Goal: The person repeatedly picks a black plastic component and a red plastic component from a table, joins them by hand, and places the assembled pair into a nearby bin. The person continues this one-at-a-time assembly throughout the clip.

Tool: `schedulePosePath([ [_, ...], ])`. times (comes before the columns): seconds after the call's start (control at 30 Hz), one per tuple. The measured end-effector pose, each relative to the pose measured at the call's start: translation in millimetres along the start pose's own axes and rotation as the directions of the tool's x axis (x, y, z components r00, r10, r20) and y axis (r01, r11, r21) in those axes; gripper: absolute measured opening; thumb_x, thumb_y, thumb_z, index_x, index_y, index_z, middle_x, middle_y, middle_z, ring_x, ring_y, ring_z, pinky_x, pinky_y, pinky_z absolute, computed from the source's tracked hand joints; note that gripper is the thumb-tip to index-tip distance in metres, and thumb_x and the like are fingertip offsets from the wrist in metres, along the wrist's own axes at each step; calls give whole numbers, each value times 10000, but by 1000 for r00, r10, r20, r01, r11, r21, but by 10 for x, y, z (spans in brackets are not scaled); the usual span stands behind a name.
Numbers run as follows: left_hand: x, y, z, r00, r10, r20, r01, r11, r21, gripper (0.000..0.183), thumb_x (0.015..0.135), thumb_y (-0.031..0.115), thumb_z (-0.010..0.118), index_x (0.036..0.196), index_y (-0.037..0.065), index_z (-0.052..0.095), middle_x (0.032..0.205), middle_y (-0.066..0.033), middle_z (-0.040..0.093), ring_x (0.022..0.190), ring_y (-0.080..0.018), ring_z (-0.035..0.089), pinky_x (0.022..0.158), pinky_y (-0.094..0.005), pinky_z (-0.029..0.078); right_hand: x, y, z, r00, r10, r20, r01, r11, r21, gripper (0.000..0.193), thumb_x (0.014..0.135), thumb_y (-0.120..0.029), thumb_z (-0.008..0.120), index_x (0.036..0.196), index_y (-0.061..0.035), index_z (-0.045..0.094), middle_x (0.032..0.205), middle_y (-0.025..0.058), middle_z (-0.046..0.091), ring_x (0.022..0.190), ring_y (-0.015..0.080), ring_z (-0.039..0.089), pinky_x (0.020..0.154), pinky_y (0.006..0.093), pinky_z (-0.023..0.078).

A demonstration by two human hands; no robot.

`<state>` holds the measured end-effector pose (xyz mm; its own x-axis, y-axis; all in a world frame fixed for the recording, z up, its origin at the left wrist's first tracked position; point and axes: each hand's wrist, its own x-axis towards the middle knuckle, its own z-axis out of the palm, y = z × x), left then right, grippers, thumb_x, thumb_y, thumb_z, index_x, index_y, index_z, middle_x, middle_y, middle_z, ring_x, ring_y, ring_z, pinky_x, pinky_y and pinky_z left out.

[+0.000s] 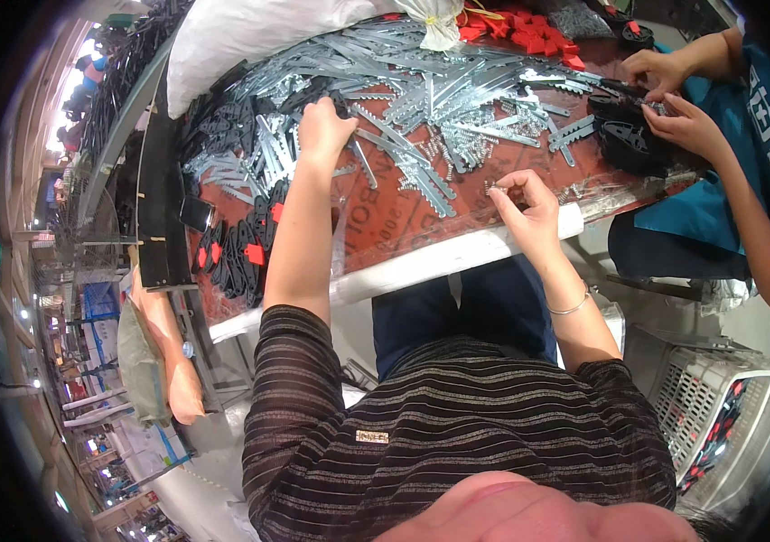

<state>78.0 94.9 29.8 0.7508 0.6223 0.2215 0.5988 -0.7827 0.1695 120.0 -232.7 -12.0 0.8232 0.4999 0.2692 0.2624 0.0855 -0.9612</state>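
Observation:
My left hand reaches over the far left part of the table, its fingers curled down among black plastic parts and flat toothed metal strips. What it grips, if anything, is hidden beneath the fingers. Nearer the front edge, my right hand pinches a small metal piece between thumb and forefinger, too small to name surely. Small coil springs lie scattered just beyond it. Black handles with red pieces are gathered at the table's front left.
Red plastic parts are heaped at the back, near a white sack. On the right, a co-worker's hands work over black parts. A white roll edges the red table. A crate stands at lower right.

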Motion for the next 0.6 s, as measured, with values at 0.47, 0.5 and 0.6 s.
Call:
schedulePosePath([
  [0.47, -1172, 615, -290, 917, 201, 346, 396, -341, -853, 189, 869, -21, 553, 1056, 5, 537, 946, -99, 625, 895, -201, 623, 786, -356, 538, 44, -33, 20, 997, 80, 7, -79, 960, 269, 102, 828, -36, 660, 902, -17, 592, 832, -12, 616, 755, 42, 553, 672, 186, 450],
  [0.5, -1266, 688, -309, 909, 225, 351, 413, -371, -832, 215, 868, -18, 560, 1080, 8, 529, 959, -101, 620, 903, -203, 623, 783, -356, 539, 56, -103, 55, 996, 82, 19, -84, 949, 304, 103, 828, -34, 659, 905, -19, 593, 839, -14, 615, 757, 41, 551, 677, 184, 448],
  [0.6, -1442, 888, -332, 911, 236, 338, 406, -379, -831, 247, 879, 2, 557, 1123, 5, 516, 1001, -94, 605, 916, -186, 617, 766, -325, 543, 47, -308, 244, 995, 87, 40, -96, 905, 415, 116, 835, -36, 659, 929, -25, 591, 862, -11, 616, 755, 37, 546, 680, 180, 443],
])
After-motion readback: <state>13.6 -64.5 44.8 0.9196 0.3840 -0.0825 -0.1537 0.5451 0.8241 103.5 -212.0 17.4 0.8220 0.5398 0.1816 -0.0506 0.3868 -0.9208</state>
